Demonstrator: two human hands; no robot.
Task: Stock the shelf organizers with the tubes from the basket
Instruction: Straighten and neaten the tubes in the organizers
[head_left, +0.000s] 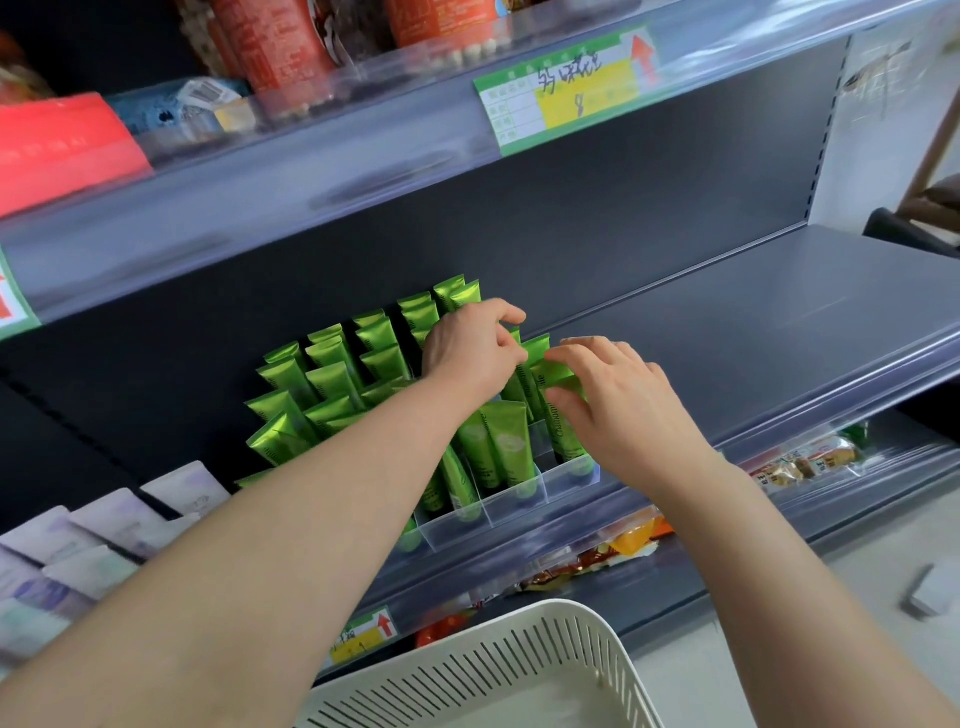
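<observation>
The person stands close to the grey shelf, both bare arms stretched forward over a cream slotted basket that sits low in front of them. On the shelf a clear organizer divides the space into narrow lanes, and the green tubes stand in them cap-down, crimped ends up, row behind row toward the dark back panel.

Both hands work at the right-most lane. The left hand reaches in from the left; its fingers are curled, with forefinger and thumb closed on the crimped top of the back tube, which stands upright in the lane. The right hand is just beside it, the two nearly touching. Its fingers bend down over the top of the lettered tube and its thumb comes up from below, so the tube is pinched between them while its cap rests at the front of the lane.

To the left of the organizer lie pale sachets. The shelf above carries red packages and a green and yellow price label. Snack packets show on the shelf below.
</observation>
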